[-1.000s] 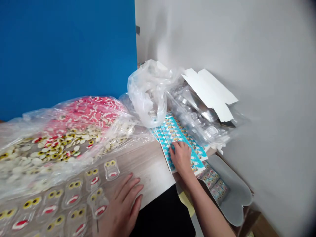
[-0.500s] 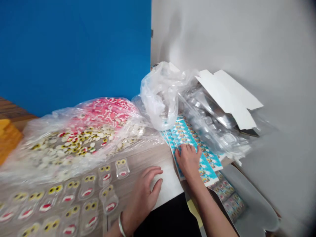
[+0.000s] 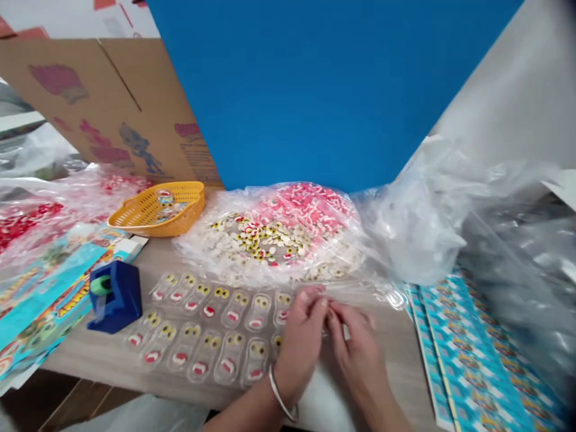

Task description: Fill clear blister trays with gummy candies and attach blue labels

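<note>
Closely paired: both hands meet beside the right end of two rows of small shells

The left hand (image 3: 302,336) and the right hand (image 3: 360,345) come together above the wood-grain tabletop (image 3: 396,360), fingertips drawn in narrow; I cannot tell whether anything is pinched between them. Clear, waisted plastic shells (image 3: 233,315), each showing a pair of yellow eye pieces and a red-and-white mouth piece, lie to the left of the hands. Their long axes run roughly away from the person, eyes at the far end, with those farther left slanting more. The left hand is nearer; it partly covers the last shells of both rows and lies between them and the right hand.

Beyond the fingers spreads a clear plastic bag of pink, red and yellow pieces (image 3: 310,210). Past the far left end of the rows stands a dark blue tape dispenser (image 3: 128,297), with a yellow-orange slotted plastic basket (image 3: 191,219) behind it. Blue printed cards (image 3: 477,360) lie on the right, apart from the right hand, and a crumpled translucent bag (image 3: 411,231) sits at their far end.
</note>
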`<state>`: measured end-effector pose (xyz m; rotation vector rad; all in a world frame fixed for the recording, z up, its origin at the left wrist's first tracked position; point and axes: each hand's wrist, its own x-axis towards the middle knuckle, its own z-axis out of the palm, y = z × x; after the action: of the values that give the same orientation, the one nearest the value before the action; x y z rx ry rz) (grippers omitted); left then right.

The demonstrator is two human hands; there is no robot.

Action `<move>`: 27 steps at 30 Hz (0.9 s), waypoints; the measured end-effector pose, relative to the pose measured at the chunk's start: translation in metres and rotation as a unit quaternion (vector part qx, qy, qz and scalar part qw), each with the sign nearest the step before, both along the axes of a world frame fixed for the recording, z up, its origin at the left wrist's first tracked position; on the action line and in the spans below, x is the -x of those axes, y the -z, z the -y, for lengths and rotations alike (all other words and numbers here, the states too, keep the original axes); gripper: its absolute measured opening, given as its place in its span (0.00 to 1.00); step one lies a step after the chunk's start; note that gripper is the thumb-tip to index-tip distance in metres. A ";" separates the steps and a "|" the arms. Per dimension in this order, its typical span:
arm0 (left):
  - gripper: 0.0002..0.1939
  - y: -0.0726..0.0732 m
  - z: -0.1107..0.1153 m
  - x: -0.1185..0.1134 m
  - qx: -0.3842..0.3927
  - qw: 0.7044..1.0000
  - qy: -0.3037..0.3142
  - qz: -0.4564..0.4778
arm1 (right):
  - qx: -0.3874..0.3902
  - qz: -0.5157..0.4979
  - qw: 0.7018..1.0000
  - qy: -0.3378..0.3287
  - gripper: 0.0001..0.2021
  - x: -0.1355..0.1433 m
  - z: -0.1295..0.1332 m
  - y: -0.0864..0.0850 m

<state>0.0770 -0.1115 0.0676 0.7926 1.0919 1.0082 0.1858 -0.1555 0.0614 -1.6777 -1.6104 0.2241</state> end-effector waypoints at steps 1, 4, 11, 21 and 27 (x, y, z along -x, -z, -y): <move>0.15 -0.002 -0.011 0.015 0.000 0.999 -0.028 -0.016 | 0.015 -0.016 0.999 -0.047 0.12 0.011 -0.015 -0.003; 0.18 -0.003 -0.040 0.059 0.027 0.997 -0.073 -0.019 | 0.068 -0.044 0.988 -0.128 0.11 0.030 -0.074 -0.005; 0.21 0.010 -0.071 0.105 0.114 0.987 -0.099 0.062 | 0.160 0.224 0.932 -0.238 0.14 0.057 -0.201 0.021; 0.18 0.022 -0.088 0.105 0.145 0.981 -0.098 0.083 | 0.165 0.283 0.921 -0.209 0.11 0.075 -0.227 0.029; 0.17 0.021 -0.092 0.108 0.147 0.982 -0.087 0.076 | 0.157 0.282 0.924 -0.205 0.09 0.084 -0.236 0.021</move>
<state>-0.0309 -0.0194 0.0468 0.3805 1.1573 1.0055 0.1013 0.0806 0.0408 -1.7144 -2.4743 0.2280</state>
